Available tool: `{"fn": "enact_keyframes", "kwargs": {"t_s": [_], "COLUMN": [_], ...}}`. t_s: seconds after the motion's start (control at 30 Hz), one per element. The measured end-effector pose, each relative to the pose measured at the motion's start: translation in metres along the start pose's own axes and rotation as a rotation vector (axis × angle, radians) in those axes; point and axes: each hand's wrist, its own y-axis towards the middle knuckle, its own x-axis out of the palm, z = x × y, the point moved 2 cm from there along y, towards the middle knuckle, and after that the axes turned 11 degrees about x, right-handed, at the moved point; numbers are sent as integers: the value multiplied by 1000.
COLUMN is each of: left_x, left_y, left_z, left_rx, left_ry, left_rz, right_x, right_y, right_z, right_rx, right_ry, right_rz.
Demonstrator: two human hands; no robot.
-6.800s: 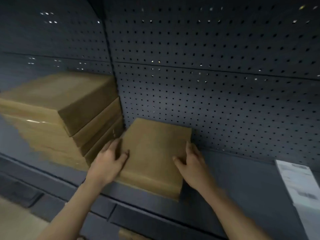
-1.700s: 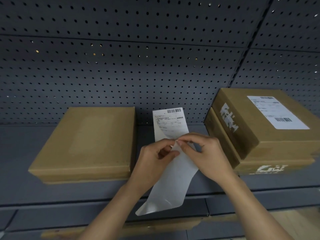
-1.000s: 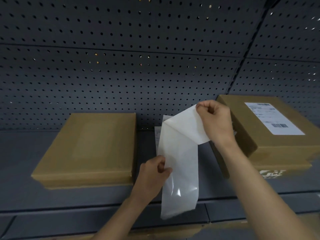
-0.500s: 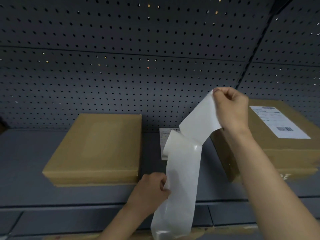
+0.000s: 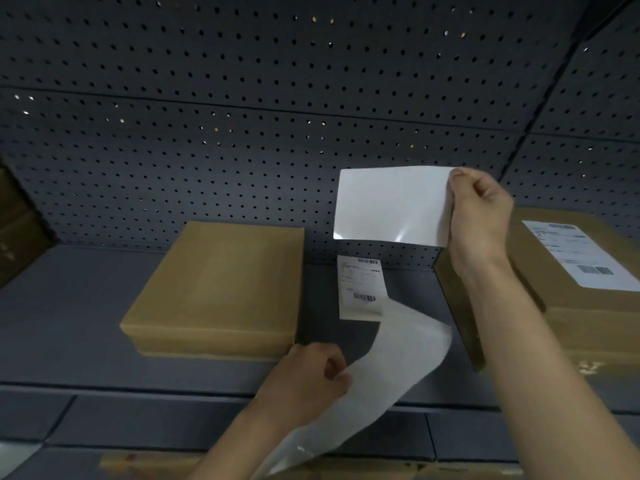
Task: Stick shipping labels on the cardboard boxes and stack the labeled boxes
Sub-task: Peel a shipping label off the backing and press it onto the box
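My right hand (image 5: 479, 216) pinches the corner of a peeled white label (image 5: 391, 204) and holds it up in the air, its blank glossy side toward me. Lower down, my left hand (image 5: 311, 379) grips the long white backing strip (image 5: 388, 368), which curls down past the shelf edge. An unlabeled flat cardboard box (image 5: 221, 289) lies on the shelf at left. Between the boxes another printed label (image 5: 362, 287) lies on the shelf. At right is a stack of cardboard boxes (image 5: 571, 306); the top one carries a shipping label (image 5: 581, 254).
The grey shelf (image 5: 69, 306) is backed by a dark pegboard wall (image 5: 242, 116). More brown boxes (image 5: 17, 223) show at the far left edge. A cardboard edge (image 5: 156, 462) shows on the level below.
My right hand has pulled the label fully off the backing strip and raised it to the right. My left hand has drawn the strip lower.
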Motion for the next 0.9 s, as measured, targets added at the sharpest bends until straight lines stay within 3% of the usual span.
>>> {"fn": "enact_keyframes", "kwargs": {"t_s": [0.17,0.27,0.43,0.6,0.73,0.9], "left_x": [-12,-29,-69,-103,-120,-133], "left_y": [-9,-17,-20,-22,-29,-36], "left_z": [12,21,27,27,21,0], "left_rx": [87,127,25,-25,50,44], "left_ry": [-208,-353,-839,-1190,-1219,-1108], "left_rz": [84,222,510,503,456,544], "right_x": [14,21,34,48,61,80], "right_y": [-18,-32,-77,-131,-159,-174], "right_z": [10,12,12,19,32,45], "right_rx": [23,-15,-223,-455,-747,-860], "right_ry": [-67,-92,-138,-214,-391,-544], "right_rz": [-97,-125,-198,-382,-638,-795]}}
